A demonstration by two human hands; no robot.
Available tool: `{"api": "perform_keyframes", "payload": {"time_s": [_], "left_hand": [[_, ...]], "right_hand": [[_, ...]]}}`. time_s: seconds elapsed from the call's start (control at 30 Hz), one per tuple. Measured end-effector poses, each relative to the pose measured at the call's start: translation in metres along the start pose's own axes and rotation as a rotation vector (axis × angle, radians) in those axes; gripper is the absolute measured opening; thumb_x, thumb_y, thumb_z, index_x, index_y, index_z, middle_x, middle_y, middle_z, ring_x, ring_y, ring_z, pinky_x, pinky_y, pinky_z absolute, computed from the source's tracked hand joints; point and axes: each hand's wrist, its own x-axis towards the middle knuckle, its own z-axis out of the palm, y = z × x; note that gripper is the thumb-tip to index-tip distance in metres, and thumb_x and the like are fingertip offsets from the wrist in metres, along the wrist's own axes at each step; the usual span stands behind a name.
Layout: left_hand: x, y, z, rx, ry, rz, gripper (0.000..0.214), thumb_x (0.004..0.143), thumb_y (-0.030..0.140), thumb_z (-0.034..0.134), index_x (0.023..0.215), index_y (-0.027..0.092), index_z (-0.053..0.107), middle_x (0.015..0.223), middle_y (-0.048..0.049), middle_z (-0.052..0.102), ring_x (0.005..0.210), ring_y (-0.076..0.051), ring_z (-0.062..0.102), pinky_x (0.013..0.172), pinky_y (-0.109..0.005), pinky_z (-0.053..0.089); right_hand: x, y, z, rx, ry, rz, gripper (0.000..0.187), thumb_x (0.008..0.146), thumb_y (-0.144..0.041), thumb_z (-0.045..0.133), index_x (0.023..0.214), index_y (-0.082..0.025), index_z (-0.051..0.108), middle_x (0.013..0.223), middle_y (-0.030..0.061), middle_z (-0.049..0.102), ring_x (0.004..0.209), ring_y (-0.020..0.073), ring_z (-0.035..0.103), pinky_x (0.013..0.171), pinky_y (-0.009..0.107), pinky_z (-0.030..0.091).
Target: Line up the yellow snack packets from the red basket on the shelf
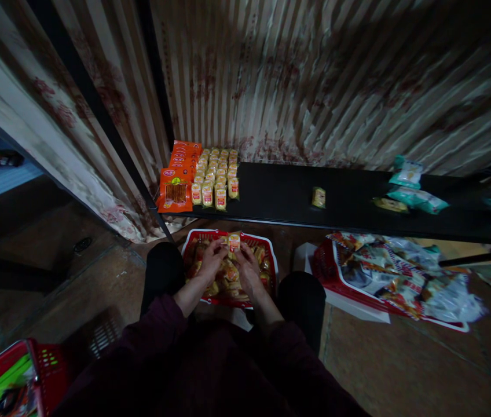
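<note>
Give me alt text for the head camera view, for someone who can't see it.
The left hand and right hand hold a wrapped snack over a red basket of packets. Beyond, a black shelf bears rows of similar snacks beside orange packs; another red basket of bagged food sits to the right.

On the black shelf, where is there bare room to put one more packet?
The shelf is bare between the yellow packet rows and the lone packet, and less widely from there to the flat packet. Its left end is crowded: orange bags beside the rows.
</note>
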Motion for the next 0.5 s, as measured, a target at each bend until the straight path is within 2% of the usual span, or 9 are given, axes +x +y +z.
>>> {"api": "perform_keyframes", "payload": {"time_s": [0.23,0.37,0.5], "left_hand": [[0.0032,0.0006,0.0039,0.058,0.019,0.071,0.022,0.068,0.010,0.066,0.088,0.018,0.066,0.096,-0.0068,0.069,0.092,-0.017,0.063,0.093,-0.034,0.045],[0.0029,0.0015,0.0043,0.047,0.004,0.095,0.021,0.070,0.010,0.063,0.089,0.018,0.064,0.094,-0.0065,0.069,0.088,-0.016,0.064,0.088,-0.033,0.047],[0.0006,0.0051,0.0067,0.073,0.021,0.109,0.017,0.071,0.009,0.060,0.086,0.018,0.061,0.088,-0.0050,0.068,0.084,-0.015,0.063,0.084,-0.031,0.048]], "right_hand": [[-0.0009,-0.0013,0.0005,0.020,-0.019,-0.003,0.033,0.066,-0.038,0.074,0.095,-0.024,0.069,0.100,0.0030,0.069,0.087,0.0174,0.065,0.074,0.030,0.053],[-0.0035,-0.0050,0.0016,0.036,-0.059,-0.001,0.035,0.070,-0.042,0.070,0.099,-0.023,0.069,0.103,0.0056,0.070,0.089,0.0204,0.066,0.075,0.034,0.054],[-0.0019,-0.0060,0.0028,0.018,-0.059,-0.024,0.037,0.068,-0.039,0.071,0.101,-0.024,0.069,0.104,0.0052,0.070,0.090,0.0200,0.066,0.079,0.034,0.053]]}}
